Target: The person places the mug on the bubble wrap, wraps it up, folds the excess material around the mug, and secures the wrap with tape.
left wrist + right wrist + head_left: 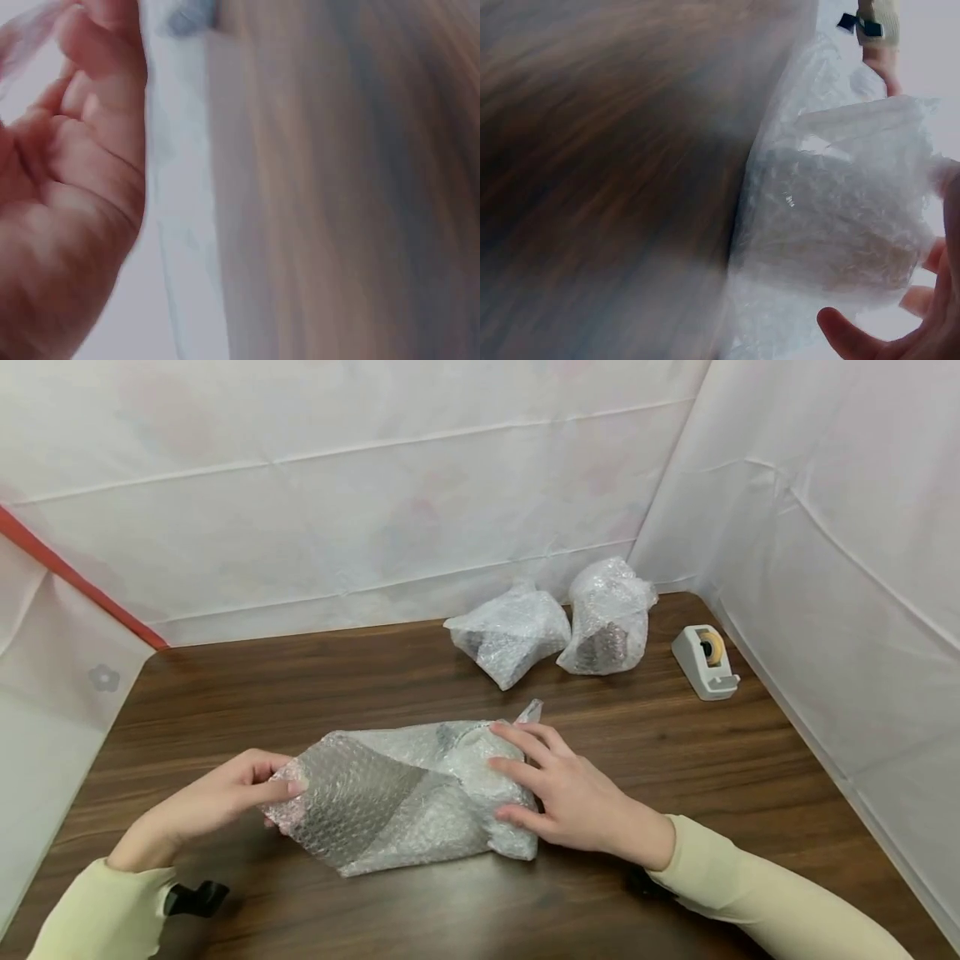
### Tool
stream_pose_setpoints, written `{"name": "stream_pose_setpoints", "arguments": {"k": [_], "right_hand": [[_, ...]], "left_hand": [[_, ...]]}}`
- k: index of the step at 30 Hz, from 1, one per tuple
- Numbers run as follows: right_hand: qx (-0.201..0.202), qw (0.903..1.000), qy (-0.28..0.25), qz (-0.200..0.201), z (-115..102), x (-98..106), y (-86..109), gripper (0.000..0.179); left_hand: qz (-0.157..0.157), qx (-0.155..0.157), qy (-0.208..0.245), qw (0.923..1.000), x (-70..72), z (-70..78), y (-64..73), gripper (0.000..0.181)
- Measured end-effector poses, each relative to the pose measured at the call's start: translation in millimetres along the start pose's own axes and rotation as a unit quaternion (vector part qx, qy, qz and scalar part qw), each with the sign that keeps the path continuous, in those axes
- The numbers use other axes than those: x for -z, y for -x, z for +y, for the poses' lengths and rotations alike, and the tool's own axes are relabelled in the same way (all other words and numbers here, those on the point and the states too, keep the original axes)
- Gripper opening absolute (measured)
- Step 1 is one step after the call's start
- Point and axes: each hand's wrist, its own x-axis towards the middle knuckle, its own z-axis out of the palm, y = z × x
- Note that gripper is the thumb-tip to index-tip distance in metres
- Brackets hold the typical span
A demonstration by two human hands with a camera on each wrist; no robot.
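A sheet of clear bubble wrap (367, 802) lies across the middle of the table. Its right part is wrapped about a rounded object (483, 768), whose kind the plastic hides. My left hand (225, 793) pinches the pointed left end of the sheet between thumb and fingers. My right hand (577, 793) rests on the right end of the bundle with spread fingers. The right wrist view shows the wrapped bundle (832, 217) beside the fingers of that hand. In the left wrist view, the left hand (82, 165) has a bit of plastic at its fingertips.
Two bubble-wrapped bundles, one pointed (517, 631) and one rounder (609, 614), stand at the back of the dark wooden table (315, 677). A white tape dispenser (701, 664) with yellowish tape is at the far right. White cloth walls (420, 493) border the table.
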Motion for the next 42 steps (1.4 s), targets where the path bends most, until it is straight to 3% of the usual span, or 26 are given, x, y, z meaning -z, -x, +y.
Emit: {"name": "stream_pose_setpoints", "arguments": {"k": [2, 4, 7, 8, 10, 12, 15, 18, 23, 26, 30, 35, 37, 39, 41, 42], "right_hand": [[-0.005, 0.9999, 0.008, 0.004, -4, -1, -2.6, 0.05], [-0.008, 0.9998, 0.013, 0.008, -7, -3, -5.5, 0.05], [-0.011, 0.9997, 0.019, 0.014, -10, -6, -9.7, 0.05], [-0.012, 0.9996, 0.02, 0.015, -10, -6, -11.0, 0.05], [-0.012, 0.9995, 0.024, 0.017, -11, -8, -13.3, 0.049], [-0.012, 0.9994, 0.026, 0.019, -12, -9, -15.4, 0.048], [-0.011, 0.9994, 0.025, 0.02, -11, -10, -17.8, 0.047], [-0.013, 0.9996, 0.016, 0.021, -11, -10, -19.4, 0.045], [-0.044, 0.9987, -0.022, 0.015, -10, -10, -19.9, 0.046], [-0.08, 0.9943, -0.067, 0.022, -11, -10, -20.2, 0.063], [-0.107, 0.9838, -0.129, 0.062, -12, -11, -20.3, 0.098], [-0.121, 0.9782, -0.145, 0.087, -12, -12, -19.8, 0.123], [-0.131, 0.9763, -0.149, 0.087, -12, -12, -19.2, 0.127], [-0.135, 0.9739, -0.159, 0.09, -11, -12, -18.2, 0.131], [-0.135, 0.9713, -0.173, 0.093, -10, -12, -17.2, 0.136], [-0.136, 0.9695, -0.182, 0.092, -10, -11, -16.8, 0.138]], "left_hand": [[0.013, -0.046, 0.041, 0.998, -5.2, 9.5, -7.7, 0.031], [0.018, -0.093, 0.091, 0.9913, -12.3, 19.7, -18.1, 0.033], [-0.001, -0.172, 0.176, 0.9692, -26.0, 33.4, -39.7, 0.039], [-0.007, -0.19, 0.201, 0.961, -31.2, 37.9, -47.5, 0.042], [-0.007, -0.205, 0.229, 0.9515, -41.3, 47.2, -62.9, 0.043], [-0.003, -0.21, 0.234, 0.9493, -51.1, 55.3, -78.4, 0.041], [-0.001, -0.204, 0.218, 0.9544, -64.2, 63.1, -99.9, 0.032], [-0.006, -0.198, 0.174, 0.9646, -77.1, 66.6, -120.1, 0.024], [-0.005, -0.155, 0.106, 0.9823, -95.9, 70.6, -143.3, 0.022], [-0.003, -0.119, 0.072, 0.9904, -103.0, 74.0, -148.8, 0.022], [0.005, -0.098, 0.016, 0.995, -108.4, 76.9, -152.8, 0.025], [0.008, -0.131, -0.013, 0.9913, -110.8, 75.0, -154.6, 0.023], [0.014, -0.173, -0.047, 0.9837, -111.0, 72.4, -155.1, 0.015], [0.02, -0.235, -0.108, 0.9658, -111.1, 68.5, -156.1, 0.01], [0.033, -0.299, -0.187, 0.9352, -111.2, 64.8, -157.8, 0.013], [0.042, -0.326, -0.229, 0.9161, -110.9, 63.1, -158.5, 0.014]]}}
